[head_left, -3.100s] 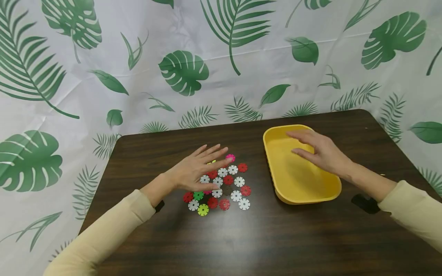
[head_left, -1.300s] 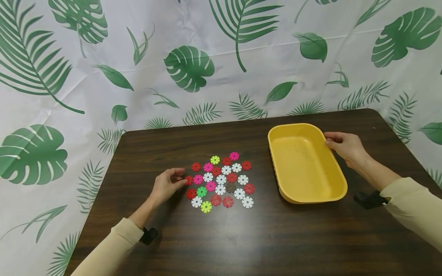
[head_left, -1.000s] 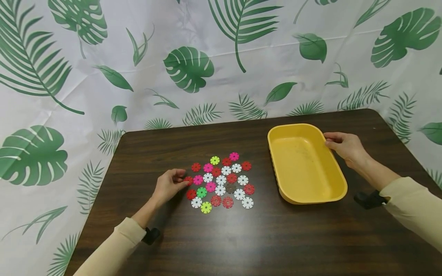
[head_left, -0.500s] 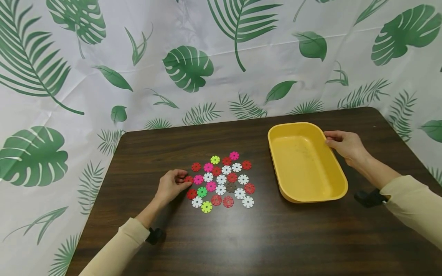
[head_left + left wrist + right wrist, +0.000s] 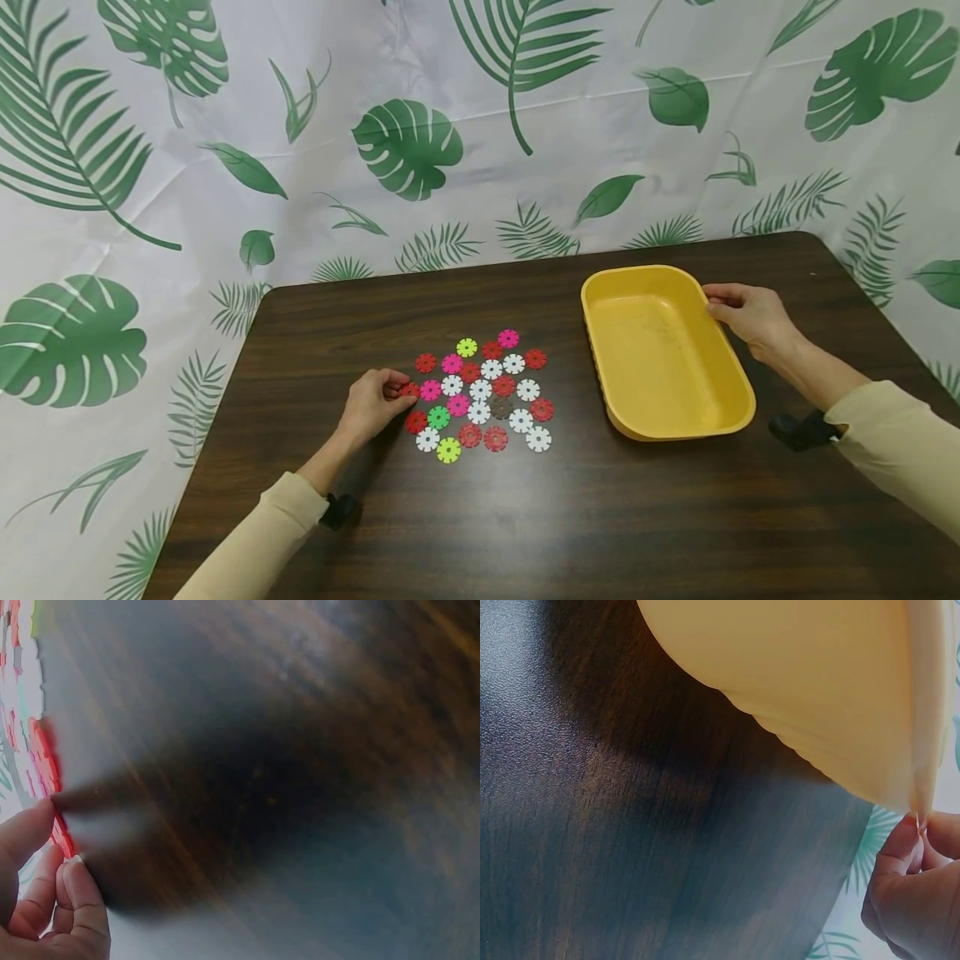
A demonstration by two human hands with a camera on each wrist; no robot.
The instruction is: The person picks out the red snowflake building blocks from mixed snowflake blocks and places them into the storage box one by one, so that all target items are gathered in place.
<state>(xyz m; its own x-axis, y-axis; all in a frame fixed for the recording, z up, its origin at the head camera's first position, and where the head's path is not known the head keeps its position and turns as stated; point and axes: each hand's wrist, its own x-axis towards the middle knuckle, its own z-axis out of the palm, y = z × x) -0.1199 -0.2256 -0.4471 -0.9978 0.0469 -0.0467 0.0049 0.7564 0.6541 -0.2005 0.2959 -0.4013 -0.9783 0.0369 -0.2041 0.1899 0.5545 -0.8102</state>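
Note:
Several flat notched plastic discs in red, white, pink, yellow, green and brown lie in a loose patch on the dark table. At the patch's left edge, my left hand [image 5: 371,404] pinches a red notched disc [image 5: 409,390] between thumb and fingers. The left wrist view shows the thumb and fingertips at the edge of that red disc [image 5: 63,838], with more discs beyond. On the right stands a yellow plastic basin [image 5: 660,367] with nothing in it. My right hand [image 5: 750,317] grips its right rim near the back, thumb and fingers pinching the lip in the right wrist view.
The dark wood table [image 5: 525,517] has rounded back corners. Behind it hangs a white cloth [image 5: 300,200] printed with green leaves. A gap of bare table separates the discs from the basin.
Earlier, both hands hovered spread, the left over the discs and the right over the basin. Since then the left has pinched a red disc and the right has taken the basin's rim.

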